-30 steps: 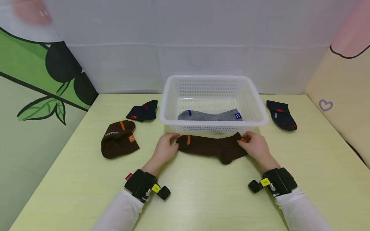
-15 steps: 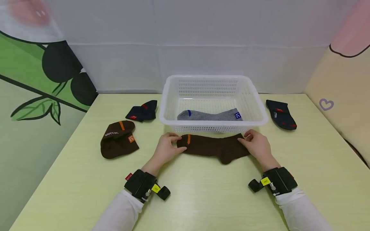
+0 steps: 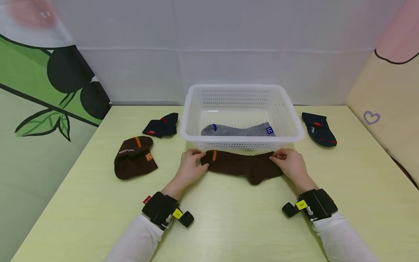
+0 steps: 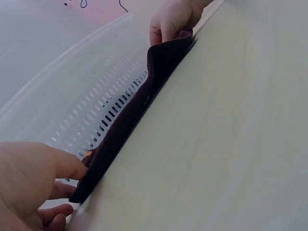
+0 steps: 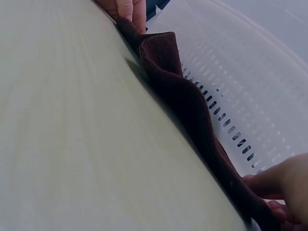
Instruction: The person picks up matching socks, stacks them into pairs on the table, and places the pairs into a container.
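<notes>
A dark brown sock (image 3: 240, 165) with an orange toe stripe lies stretched sideways in front of the white basket (image 3: 242, 140). At its toe end, my left hand (image 3: 190, 167) holds the sock between thumb and fingers. My right hand (image 3: 291, 165) pinches the cuff end at the opposite side. In the left wrist view, the long edge of the sock (image 4: 120, 127) runs from one hand to the other, close to the basket wall. The right wrist view shows the sock (image 5: 187, 103) wavy, with part standing up from the table. Inside the basket lies a grey sock (image 3: 239, 130) with a blue tag.
Another brown sock (image 3: 135, 160), folded over, lies on the table (image 3: 229, 222) at the left. Behind it is a dark navy sock (image 3: 161, 125) with red marks. A second navy sock (image 3: 319, 130) lies right of the basket. A white cloth backdrop (image 3: 229, 54) hangs behind.
My left fingers have shifted slightly right onto the sock's toe. My right hand's grip on the cuff has changed, and the orange tag there no longer shows. The cuff lies straighter.
</notes>
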Motion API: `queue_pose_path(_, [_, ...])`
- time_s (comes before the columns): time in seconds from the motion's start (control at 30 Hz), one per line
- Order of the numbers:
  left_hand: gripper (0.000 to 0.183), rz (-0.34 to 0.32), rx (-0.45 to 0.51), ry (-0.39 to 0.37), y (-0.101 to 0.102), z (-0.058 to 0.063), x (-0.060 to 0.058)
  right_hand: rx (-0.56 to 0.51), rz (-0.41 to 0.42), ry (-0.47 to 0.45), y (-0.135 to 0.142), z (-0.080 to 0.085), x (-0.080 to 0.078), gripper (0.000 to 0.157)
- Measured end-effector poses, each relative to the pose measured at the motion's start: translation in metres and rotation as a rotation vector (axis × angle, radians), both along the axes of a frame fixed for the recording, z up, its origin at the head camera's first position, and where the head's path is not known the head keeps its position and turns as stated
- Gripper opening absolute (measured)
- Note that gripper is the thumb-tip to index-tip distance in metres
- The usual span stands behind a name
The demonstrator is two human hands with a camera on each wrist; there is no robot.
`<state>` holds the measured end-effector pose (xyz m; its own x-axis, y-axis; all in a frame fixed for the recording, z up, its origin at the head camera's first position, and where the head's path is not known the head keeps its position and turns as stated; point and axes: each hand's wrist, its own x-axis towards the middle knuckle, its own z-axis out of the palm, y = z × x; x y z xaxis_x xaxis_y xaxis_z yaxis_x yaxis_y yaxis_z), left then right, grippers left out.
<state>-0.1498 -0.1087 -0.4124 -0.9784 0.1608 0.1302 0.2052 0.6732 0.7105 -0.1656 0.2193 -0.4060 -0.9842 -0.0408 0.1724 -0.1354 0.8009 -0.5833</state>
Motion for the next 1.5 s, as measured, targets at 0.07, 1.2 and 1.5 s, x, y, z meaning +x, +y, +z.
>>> queue_pose_path(0.07, [0.04,0.004,0.001,0.0,0.001,0.0,0.0,0.003,0.007,-0.007,0.001,0.0,0.0,0.015])
queue_pose_path(1.2, [0.031,-0.038,0.076,-0.178,-0.06,0.052,-0.011,-0.154,-0.102,-0.133,0.005,0.004,-0.003,0.026])
queue_pose_path(1.5, [0.041,0.173,-0.241,-0.179,-0.112,0.084,0.0,-0.147,-0.093,-0.143,0.005,0.003,-0.003,0.027])
